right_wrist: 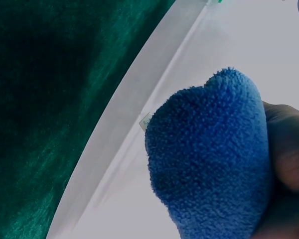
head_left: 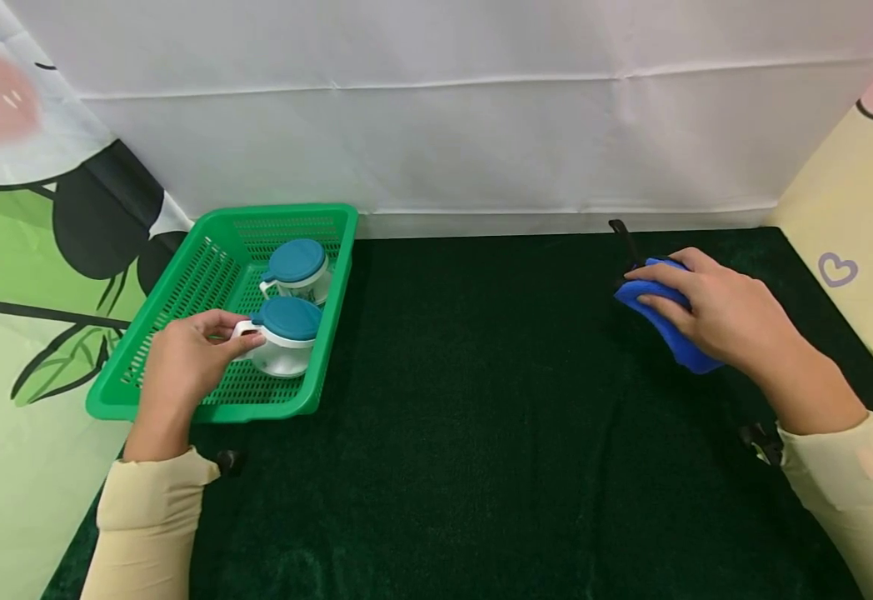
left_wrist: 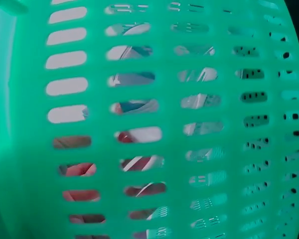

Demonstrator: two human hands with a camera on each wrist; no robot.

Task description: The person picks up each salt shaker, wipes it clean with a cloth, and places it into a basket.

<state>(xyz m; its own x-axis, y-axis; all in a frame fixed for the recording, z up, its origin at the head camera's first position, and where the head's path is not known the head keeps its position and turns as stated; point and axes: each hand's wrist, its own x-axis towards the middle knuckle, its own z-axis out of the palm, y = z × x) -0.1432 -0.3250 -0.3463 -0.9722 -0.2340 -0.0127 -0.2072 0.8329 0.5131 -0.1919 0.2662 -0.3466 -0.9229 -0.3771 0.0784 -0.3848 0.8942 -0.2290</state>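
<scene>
In the head view my left hand (head_left: 195,354) pinches the white handle of a lidded jar (head_left: 284,354) with a blue lid. That jar is inside the green basket (head_left: 215,414), near its front right. Behind it in the basket sits a second jar (head_left: 305,275), clear-sided with a blue lid. The basket's slotted wall (left_wrist: 27,149) fills the left wrist view, with bits of fingers (left_wrist: 79,195) showing through the slots. At the right, my right hand (head_left: 729,312) grips a folded blue cloth (head_left: 669,321). Its fluffy pile (right_wrist: 209,149) shows closely in the right wrist view.
A narrow black object (head_left: 624,237) shows just beyond the blue cloth; its lower part is hidden. Dark green cloth (head_left: 466,400) covers the table. White sheeting (head_left: 466,150) stands along the back edge, with printed sheets at both sides.
</scene>
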